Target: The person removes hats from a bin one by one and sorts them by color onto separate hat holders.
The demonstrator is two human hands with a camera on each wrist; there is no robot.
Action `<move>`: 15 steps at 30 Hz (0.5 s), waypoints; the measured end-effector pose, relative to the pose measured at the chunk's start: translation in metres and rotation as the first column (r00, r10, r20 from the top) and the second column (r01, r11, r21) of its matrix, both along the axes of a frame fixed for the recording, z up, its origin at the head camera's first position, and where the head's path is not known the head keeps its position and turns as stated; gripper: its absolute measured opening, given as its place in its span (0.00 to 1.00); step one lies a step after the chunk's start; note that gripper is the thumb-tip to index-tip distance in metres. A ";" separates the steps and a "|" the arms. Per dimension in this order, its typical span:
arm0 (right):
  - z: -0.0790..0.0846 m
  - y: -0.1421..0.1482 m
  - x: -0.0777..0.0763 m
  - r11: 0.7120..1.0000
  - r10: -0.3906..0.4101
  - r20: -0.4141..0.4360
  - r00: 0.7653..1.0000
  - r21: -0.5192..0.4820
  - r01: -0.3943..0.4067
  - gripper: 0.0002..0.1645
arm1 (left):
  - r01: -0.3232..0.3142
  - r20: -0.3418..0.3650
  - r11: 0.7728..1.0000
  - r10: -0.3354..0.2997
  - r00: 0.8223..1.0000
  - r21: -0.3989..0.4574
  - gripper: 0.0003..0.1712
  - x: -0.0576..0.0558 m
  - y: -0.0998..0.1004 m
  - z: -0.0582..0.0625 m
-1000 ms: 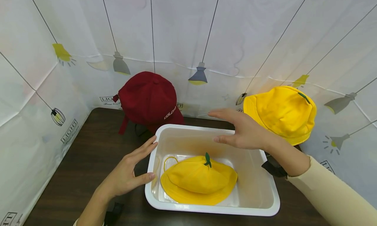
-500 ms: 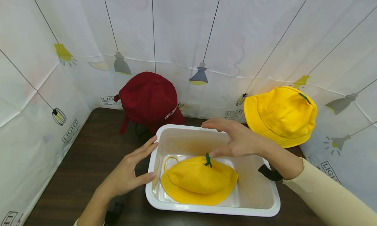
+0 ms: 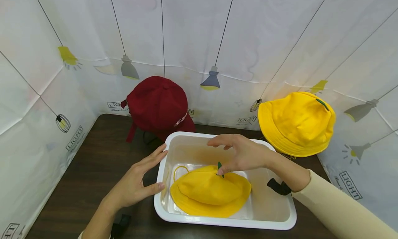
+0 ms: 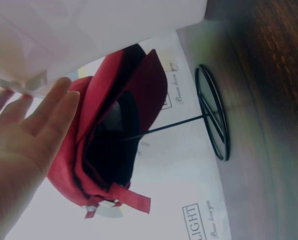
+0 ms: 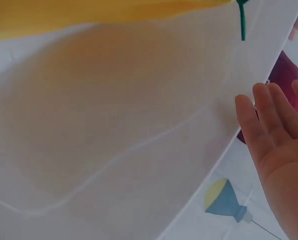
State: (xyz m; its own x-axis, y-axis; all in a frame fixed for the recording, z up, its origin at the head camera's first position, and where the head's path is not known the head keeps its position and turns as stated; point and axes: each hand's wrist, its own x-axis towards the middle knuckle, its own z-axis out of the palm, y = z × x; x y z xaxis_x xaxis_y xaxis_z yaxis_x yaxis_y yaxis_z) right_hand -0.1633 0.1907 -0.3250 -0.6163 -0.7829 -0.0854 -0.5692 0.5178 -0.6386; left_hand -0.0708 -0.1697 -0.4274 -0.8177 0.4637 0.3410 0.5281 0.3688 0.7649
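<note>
A yellow bucket hat (image 3: 208, 192) with a green leaf on its crown lies inside a white plastic bin (image 3: 225, 223). My left hand (image 3: 132, 185) rests its fingertips and thumb against the bin's left rim, fingers nearly straight. Over the bin hovers my right hand (image 3: 245, 154), thumb and fingers spread apart with nothing between them; from the head view its thumb overlaps the hat's green leaf. In the right wrist view that hand (image 5: 284, 150) has extended fingers beside the bin's wall, and the hat (image 5: 99, 17) shows at the top.
Behind the bin, a dark red cap (image 3: 158, 106) hangs on a black wire stand (image 4: 214, 115). Another yellow bucket hat (image 3: 296, 125) stands at the back right. A printed white curtain (image 3: 186, 31) borders the dark wooden table (image 3: 81, 169) at the back and sides.
My right hand has moved left and down, from the bin's far rim towards the hat's green leaf. The left hand stays at the rim, and the bin and hats keep their places.
</note>
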 end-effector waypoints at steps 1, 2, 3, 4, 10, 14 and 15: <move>-0.002 0.000 0.000 1.000 -0.003 0.027 1.000 0.007 0.003 0.48 | 0.001 0.000 1.000 -0.001 1.000 0.000 0.47 0.000 0.000 0.000; -0.004 0.000 0.000 1.000 -0.008 0.054 0.999 0.019 0.007 0.48 | 0.001 0.001 1.000 -0.001 1.000 0.000 0.47 0.000 0.001 0.000; -0.005 -0.001 0.001 0.999 -0.015 0.080 0.997 0.031 0.013 0.47 | 0.001 0.003 1.000 -0.001 1.000 0.000 0.47 0.000 0.001 0.000; -0.007 -0.001 0.001 0.999 -0.023 0.101 0.995 0.048 0.019 0.46 | 0.000 0.005 1.000 0.000 1.000 -0.001 0.47 0.000 0.001 0.000; -0.015 -0.002 0.003 0.989 -0.053 0.112 0.992 0.146 0.036 0.43 | -0.001 0.005 1.000 0.001 1.000 0.000 0.47 0.000 0.001 0.001; -0.021 -0.003 0.002 0.990 -0.020 0.093 0.995 0.143 0.007 0.41 | -0.002 0.009 1.000 0.002 1.000 -0.001 0.47 0.000 0.001 0.000; -0.022 -0.003 0.001 0.990 -0.009 0.095 0.995 0.139 -0.005 0.41 | -0.002 0.009 1.000 0.002 1.000 -0.003 0.47 0.000 0.001 0.000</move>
